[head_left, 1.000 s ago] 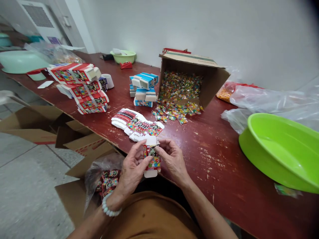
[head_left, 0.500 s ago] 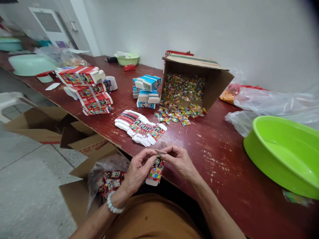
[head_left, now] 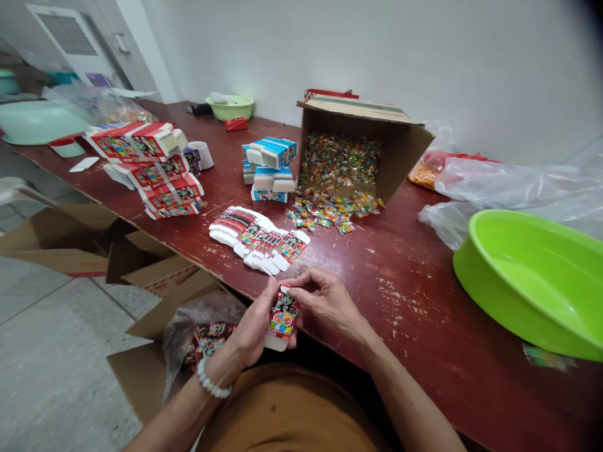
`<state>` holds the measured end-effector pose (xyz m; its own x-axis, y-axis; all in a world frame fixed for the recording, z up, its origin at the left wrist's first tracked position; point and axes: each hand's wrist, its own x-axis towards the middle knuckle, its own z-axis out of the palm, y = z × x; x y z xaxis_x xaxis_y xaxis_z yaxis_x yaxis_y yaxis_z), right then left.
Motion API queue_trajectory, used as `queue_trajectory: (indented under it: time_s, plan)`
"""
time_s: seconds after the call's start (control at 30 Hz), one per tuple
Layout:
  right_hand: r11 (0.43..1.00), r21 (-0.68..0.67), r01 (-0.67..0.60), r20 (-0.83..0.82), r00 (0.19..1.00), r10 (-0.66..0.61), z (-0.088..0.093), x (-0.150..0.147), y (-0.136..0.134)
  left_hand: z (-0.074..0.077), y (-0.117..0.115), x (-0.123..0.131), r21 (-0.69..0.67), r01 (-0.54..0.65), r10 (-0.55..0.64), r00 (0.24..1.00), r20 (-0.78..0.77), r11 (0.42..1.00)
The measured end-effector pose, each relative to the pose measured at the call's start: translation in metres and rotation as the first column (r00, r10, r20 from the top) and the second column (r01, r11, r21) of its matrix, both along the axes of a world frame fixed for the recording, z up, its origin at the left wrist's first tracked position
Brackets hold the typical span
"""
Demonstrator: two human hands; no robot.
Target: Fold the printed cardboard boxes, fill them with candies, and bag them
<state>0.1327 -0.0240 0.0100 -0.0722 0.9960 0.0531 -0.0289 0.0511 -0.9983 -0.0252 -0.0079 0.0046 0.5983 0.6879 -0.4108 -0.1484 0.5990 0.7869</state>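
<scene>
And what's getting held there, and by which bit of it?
A little red box. The left grip holds it around its long sides. The right grip is at its top end; whether that one pinches, I can't tell.

- Held carton (head_left: 282, 319) before carton fan (head_left: 264, 235).
- Box (head_left: 404, 157) right-behind fan; basin (head_left: 504, 307) farther right; both on table (head_left: 400, 282).
- Bag (head_left: 175, 329) below table edge, left; sachets (head_left: 203, 345) inside, my feed suggests.

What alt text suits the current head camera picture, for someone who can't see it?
A person's left hand holds a small red printed box while the right hand touches its top end. On the dark red table lie flat printed cartons and a cardboard box on its side, spilling small colourful packets; a green basin sits at right.
</scene>
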Motion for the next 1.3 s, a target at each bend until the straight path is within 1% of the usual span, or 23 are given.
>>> queue_trajectory:
  time_s: [0.07,0.13,0.23,0.33,0.43,0.5,0.57,0.6,0.67,0.7,0.73,0.77,0.8,0.83,0.87,0.93,1.0,1.07,1.13,1.17,1.23,1.27,1.3]
  plan:
    - [1.000,0.019,0.001,0.048,0.999,-0.002,0.004,0.001,0.006,0.000,0.001,0.001,0.077,0.004,-0.004,1.000,-0.005,0.997]
    - [1.000,0.005,0.008,0.042,0.999,-0.008,0.005,0.003,0.011,0.000,0.003,0.001,0.154,0.008,-0.005,1.000,-0.016,0.988]
    - [1.000,0.003,0.030,-0.008,1.000,-0.030,0.006,0.003,0.014,0.000,0.005,0.000,0.247,-0.002,0.023,0.996,-0.081,0.969]
    - [0.998,0.055,-0.005,-0.088,0.996,0.009,0.007,0.002,0.010,0.001,0.006,0.001,0.267,-0.028,0.054,0.994,-0.093,0.963]
    - [0.994,0.073,-0.079,-0.112,0.990,0.087,0.005,-0.001,0.002,-0.001,0.008,0.003,0.210,-0.053,0.067,0.996,-0.061,0.976]
    - [0.996,0.064,-0.068,-0.093,0.993,0.074,0.000,-0.005,-0.005,-0.002,0.009,0.005,0.154,-0.078,0.085,0.996,-0.041,0.985]
    - [0.996,0.088,-0.031,-0.070,0.997,0.037,-0.008,-0.007,-0.009,-0.004,0.009,0.008,0.082,-0.113,0.113,0.994,0.000,0.990]
    - [0.993,0.117,-0.026,-0.047,0.998,0.032,-0.012,-0.006,-0.008,-0.005,0.007,0.010,0.041,-0.126,0.126,0.992,0.023,0.991]
    - [0.983,0.172,-0.067,0.062,0.996,0.057,-0.018,0.005,0.000,-0.007,0.000,0.011,-0.027,-0.154,0.155,0.986,0.067,0.988]
    - [0.984,0.173,-0.050,0.152,0.988,0.023,-0.019,0.016,0.008,-0.009,-0.005,0.012,-0.053,-0.163,0.167,0.982,0.089,0.985]
    - [0.988,0.155,0.007,0.250,0.967,-0.046,-0.020,0.029,0.019,-0.010,-0.010,0.011,-0.083,-0.160,0.168,0.979,0.110,0.984]
    - [0.985,0.132,0.115,0.346,0.925,-0.154,-0.020,0.045,0.033,-0.012,-0.015,0.010,-0.118,-0.144,0.159,0.979,0.130,0.982]
    - [0.937,0.115,0.329,0.460,0.818,-0.344,-0.020,0.063,0.048,-0.014,-0.021,0.009,-0.157,-0.115,0.138,0.980,0.144,0.981]
    - [0.878,0.117,0.464,0.505,0.734,-0.455,-0.021,0.082,0.064,-0.016,-0.025,0.006,-0.198,-0.074,0.105,0.984,0.146,0.977]
    - [0.824,0.121,0.553,0.533,0.665,-0.524,-0.022,0.099,0.080,-0.019,-0.029,0.002,-0.240,-0.021,0.056,0.989,0.140,0.971]
    - [0.733,0.107,0.672,0.597,0.546,-0.587,-0.028,0.128,0.108,-0.024,-0.031,-0.010,-0.275,0.067,-0.036,0.993,0.117,0.959]
    - [0.681,0.081,0.728,0.651,0.478,-0.589,-0.038,0.145,0.127,-0.029,-0.027,-0.026,-0.224,0.118,-0.105,0.992,0.068,0.967]
    - [0.653,0.064,0.755,0.683,0.443,-0.580,-0.048,0.151,0.137,-0.034,-0.015,-0.047,-0.100,0.155,-0.158,0.987,-0.023,0.983]
    - [0.637,0.057,0.769,0.687,0.432,-0.584,-0.055,0.153,0.139,-0.038,-0.002,-0.068,0.035,0.264,-0.255,0.952,-0.170,0.964]
    - [0.634,0.053,0.772,0.679,0.437,-0.590,-0.058,0.155,0.139,-0.039,0.004,-0.077,0.070,0.361,-0.333,0.907,-0.257,0.930]
    - [0.640,0.047,0.767,0.640,0.469,-0.609,-0.060,0.159,0.134,-0.040,0.013,-0.089,0.054,0.543,-0.484,0.785,-0.387,0.838]
    - [0.648,0.047,0.760,0.609,0.492,-0.622,-0.060,0.162,0.129,-0.039,0.015,-0.092,0.037,0.600,-0.534,0.737,-0.415,0.799]
    - [0.658,0.056,0.751,0.572,0.516,-0.637,-0.060,0.164,0.124,-0.038,0.016,-0.092,0.026,0.622,-0.558,0.720,-0.413,0.783]
